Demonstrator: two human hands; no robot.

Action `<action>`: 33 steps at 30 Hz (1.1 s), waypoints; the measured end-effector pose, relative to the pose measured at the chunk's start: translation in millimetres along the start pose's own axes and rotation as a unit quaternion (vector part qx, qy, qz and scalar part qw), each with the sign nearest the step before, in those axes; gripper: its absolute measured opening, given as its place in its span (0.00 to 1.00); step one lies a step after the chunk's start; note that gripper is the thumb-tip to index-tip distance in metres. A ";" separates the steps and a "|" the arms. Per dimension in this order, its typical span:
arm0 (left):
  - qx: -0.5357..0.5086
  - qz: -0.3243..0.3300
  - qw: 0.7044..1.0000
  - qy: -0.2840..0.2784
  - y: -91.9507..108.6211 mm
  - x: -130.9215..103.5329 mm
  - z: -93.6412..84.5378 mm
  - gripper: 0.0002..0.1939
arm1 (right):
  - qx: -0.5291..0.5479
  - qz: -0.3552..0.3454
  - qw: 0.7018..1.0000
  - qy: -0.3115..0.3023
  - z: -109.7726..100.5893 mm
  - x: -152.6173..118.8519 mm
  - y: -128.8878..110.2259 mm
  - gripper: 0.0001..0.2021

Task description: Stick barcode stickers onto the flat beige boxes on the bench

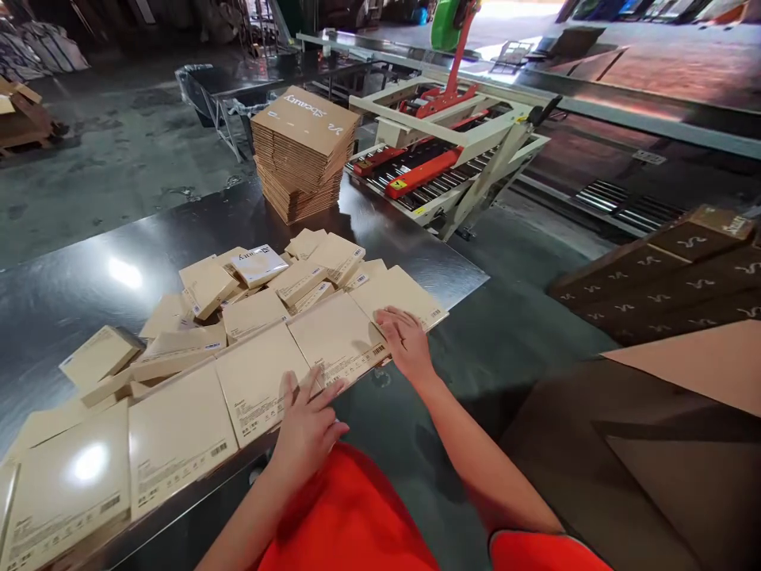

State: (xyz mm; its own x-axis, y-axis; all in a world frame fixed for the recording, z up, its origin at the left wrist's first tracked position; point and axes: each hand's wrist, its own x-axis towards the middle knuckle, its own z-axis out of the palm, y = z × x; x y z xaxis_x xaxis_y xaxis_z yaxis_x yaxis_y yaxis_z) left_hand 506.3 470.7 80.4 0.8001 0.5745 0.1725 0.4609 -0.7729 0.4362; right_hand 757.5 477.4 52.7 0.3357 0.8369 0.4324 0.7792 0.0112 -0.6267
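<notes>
Along the near edge of the dark metal table lies a row of flat cream boxes, printed side up. My left hand (pixel 307 420) rests with spread fingers across the seam between one cream box (pixel 258 381) and its right neighbour, another cream box (pixel 336 337). Fingers extended, my right hand (pixel 404 341) lies on the left part of the rightmost cream box (pixel 401 293), near the seam. Neither hand is closed around a box. Behind the row, more cream boxes (pixel 250 313) lie in a loose heap, with one white-topped box (pixel 259 264) upon them.
A stack of flattened brown cartons (pixel 306 127) stands at the back of the metal table (pixel 196 218). Beyond its right corner is a carton-sealing machine with rollers (pixel 445 143). Printed brown cartons (pixel 659 277) are piled at right, and an open carton (pixel 671 452) stands close to me.
</notes>
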 end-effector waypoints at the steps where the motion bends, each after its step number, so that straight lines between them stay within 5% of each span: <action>1: -0.004 -0.013 1.000 -0.001 -2.7 -0.1 1.7 0.12 | 0.008 -0.006 1.000 -0.016 -1.5 -2.8 -1.0 0.17; 10: -0.045 -0.031 0.998 -0.014 -6.5 -5.4 -0.7 0.15 | -0.045 -0.017 0.998 -0.038 1.8 -4.2 -7.4 0.16; 13: -0.147 -0.084 0.984 0.064 -4.4 -10.5 -11.1 0.17 | -0.026 -0.033 0.999 0.000 -7.0 -5.0 -30.6 0.13; 15: -0.248 -0.174 0.941 0.153 -2.6 -18.0 -24.3 0.18 | 0.068 -0.039 0.997 -0.020 -12.2 -9.4 -58.5 0.12; 18: -0.366 -0.281 0.850 0.254 0.5 -31.6 -46.5 0.17 | 0.324 -0.005 0.927 -0.188 -8.9 -22.3 -110.3 0.14; 21: -0.361 -0.298 0.829 0.304 1.5 -45.4 -59.6 0.16 | 0.462 0.045 0.828 -0.315 8.2 -36.6 -157.8 0.18; 26: -0.340 -0.318 0.818 0.337 -2.4 -76.1 -62.5 0.09 | 0.452 0.108 0.815 -0.348 35.4 -48.1 -202.4 0.08; 33: -0.399 -0.322 0.792 0.331 -16.0 -142.6 -81.4 0.05 | 0.462 0.133 0.787 -0.388 63.8 -70.9 -248.2 0.07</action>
State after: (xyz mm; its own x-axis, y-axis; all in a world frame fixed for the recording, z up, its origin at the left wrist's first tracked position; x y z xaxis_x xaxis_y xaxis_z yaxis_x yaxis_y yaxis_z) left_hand 353.5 423.1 120.7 -0.0013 1.0000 -0.0036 0.0905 0.0037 0.9959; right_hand 506.5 450.2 136.3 -0.2814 0.9550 -0.0943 -0.1013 -0.1272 -0.9867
